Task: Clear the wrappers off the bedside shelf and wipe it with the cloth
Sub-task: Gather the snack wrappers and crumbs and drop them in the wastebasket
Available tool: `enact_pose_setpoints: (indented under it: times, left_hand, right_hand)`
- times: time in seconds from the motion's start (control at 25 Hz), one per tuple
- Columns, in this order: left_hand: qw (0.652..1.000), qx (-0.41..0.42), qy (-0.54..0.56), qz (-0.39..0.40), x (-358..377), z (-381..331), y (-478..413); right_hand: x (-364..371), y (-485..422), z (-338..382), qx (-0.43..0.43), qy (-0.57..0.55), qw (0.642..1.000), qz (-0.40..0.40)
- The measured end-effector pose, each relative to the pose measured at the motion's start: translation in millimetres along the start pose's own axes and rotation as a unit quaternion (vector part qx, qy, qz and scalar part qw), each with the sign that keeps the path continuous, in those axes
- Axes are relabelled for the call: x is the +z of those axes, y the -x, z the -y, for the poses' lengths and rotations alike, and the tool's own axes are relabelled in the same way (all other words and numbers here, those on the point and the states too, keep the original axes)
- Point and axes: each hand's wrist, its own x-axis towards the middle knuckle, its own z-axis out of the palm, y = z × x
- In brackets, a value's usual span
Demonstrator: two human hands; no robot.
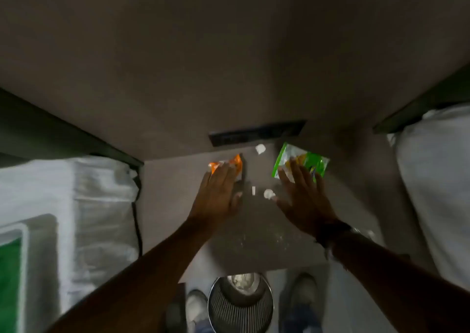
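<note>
My two forearms fill the bottom of the view, and right under them, between my shoes, stands the wire bin [240, 304], parked just off the shelf's front edge, I'd say so the rubbish can go straight down into it; something pale already lies inside. Above it the grey bedside shelf [167, 192] sits between the two beds, with crumbs speckling its near part. On to the wrappers: my right hand [302, 198] lies flat, fingers spread wide, its fingertips pressing on the green wrapper [300, 161] near the back wall, holding nothing yet. My left hand [216, 195] is flat too, fingers together, covering part of the orange wrapper [235, 163]. Both look set to drag, not pinch. Smaller bits now: white scraps, one [260, 148] by the wall panel, one [268, 194] just beside my right thumb. No cloth in sight, so wiping comes later, I'd guess.
</note>
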Motion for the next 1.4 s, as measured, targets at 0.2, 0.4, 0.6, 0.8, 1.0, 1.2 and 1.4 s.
enact_pose_setpoints:
  times: [0.2,0.4,0.6,0.8,1.0,1.2,1.4]
  left_hand:
    - [0.991,0.112,-0.061,0.028,95,-8,-129]
    - [0.972,0.118,-0.191,0.073,113,-26,-185]
    - [0.979,0.004,-0.179,0.099,105,-31,-173]
    - [0.994,0.009,0.015,-0.108,79,-31,-86]
    - [0.934,-0.229,0.273,-0.004,107,-32,144]
    - [0.855,-0.332,0.353,0.185,155,-16,215]
    - [0.976,-0.093,0.164,-0.106,125,-3,138]
  right_hand:
    - [122,-46,1,-0.112,0.013,0.994,-0.003]
    - [136,-42,-5,-0.147,0.032,0.986,-0.068]
    - [121,-25,-7,-0.119,-0.011,0.99,-0.078]
    - [126,33,14,-0.045,-0.114,0.989,-0.087]
    - [160,152,66,-0.122,-0.184,0.974,0.04]
    - [174,175,85,0.002,-0.182,0.971,0.153]
    - [133,100,50,0.006,-0.157,0.982,-0.102]
